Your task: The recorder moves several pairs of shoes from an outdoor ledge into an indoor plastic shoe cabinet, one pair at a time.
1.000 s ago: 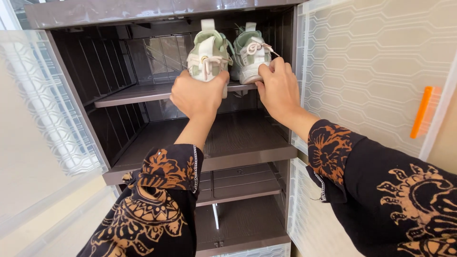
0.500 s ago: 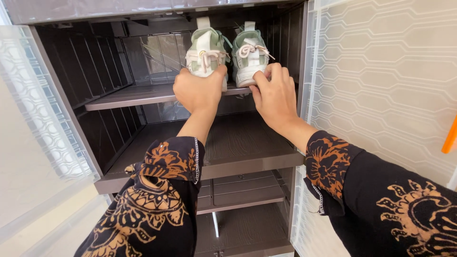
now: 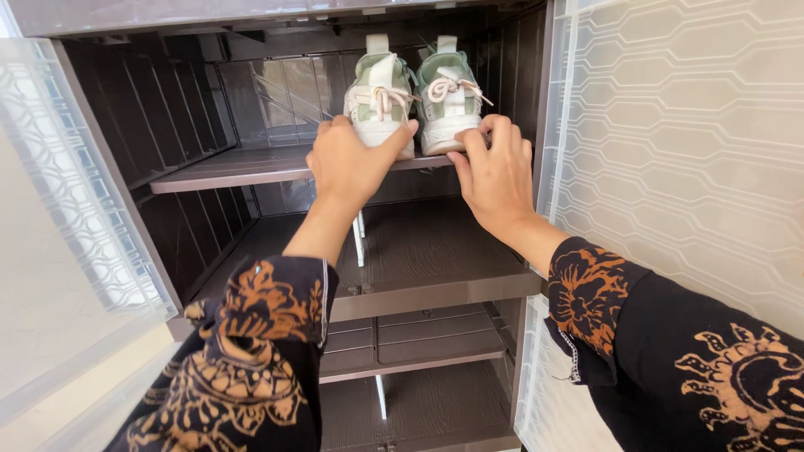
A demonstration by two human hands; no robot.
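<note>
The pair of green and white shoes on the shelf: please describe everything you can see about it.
The pair of shoes is small, pale green and white, with cream laces tied in bows, white soles and a white pull tab at each heel. The uppers look like soft fabric. Both shoes stand upright, side by side, toes toward the camera, at the right end of the upper brown shelf inside the open cabinet. The left hand grips the toe of the left shoe; the right hand touches the sole of the right shoe.

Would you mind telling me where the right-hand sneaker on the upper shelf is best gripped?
Probably by the toe end of the right-hand sneaker, from the open front: its toe faces outward at the shelf edge, while the cabinet wall and the other sneaker crowd its sides.
</note>
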